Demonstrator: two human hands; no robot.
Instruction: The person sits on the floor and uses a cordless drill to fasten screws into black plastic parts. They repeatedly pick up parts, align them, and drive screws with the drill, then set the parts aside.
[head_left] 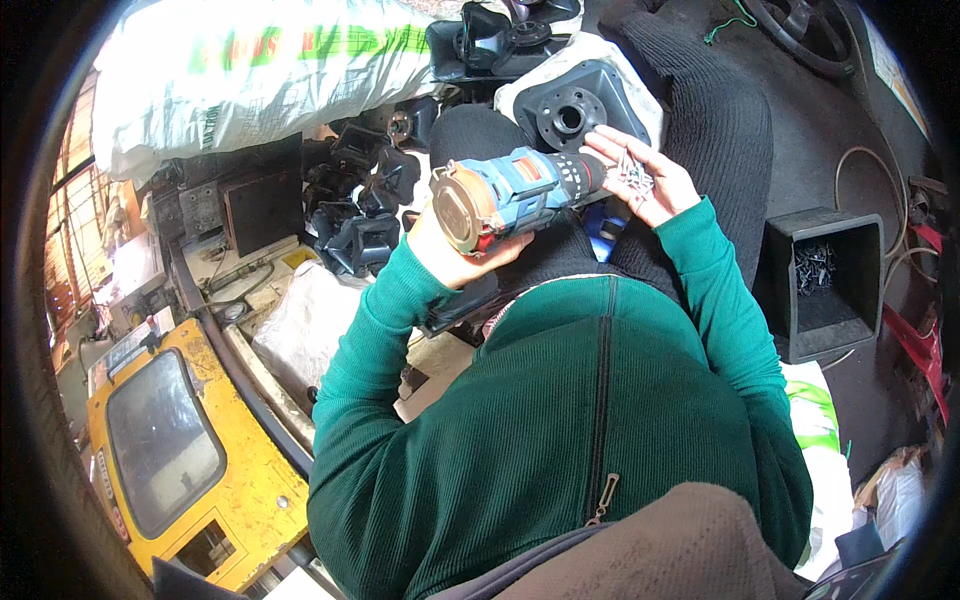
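A blue cordless drill (525, 192) lies across my lap area, its round rear end toward the left and its dark chuck toward the right. My left hand (465, 258) is wrapped around it from below, with part of the fingers hidden behind the tool. My right hand (655, 185) is turned palm up with its fingers stretched out, and a small heap of silvery screws (632, 178) rests on the palm. Just beyond that hand, a black square part with a round flanged hole (569, 118) sits on a white bag.
Several black plastic parts (365, 220) are piled at the left. A large white bag (260, 75) lies at the far left. At the right stands a dark bin (822, 290) with small screws inside. A yellow machine panel (190, 450) is at lower left.
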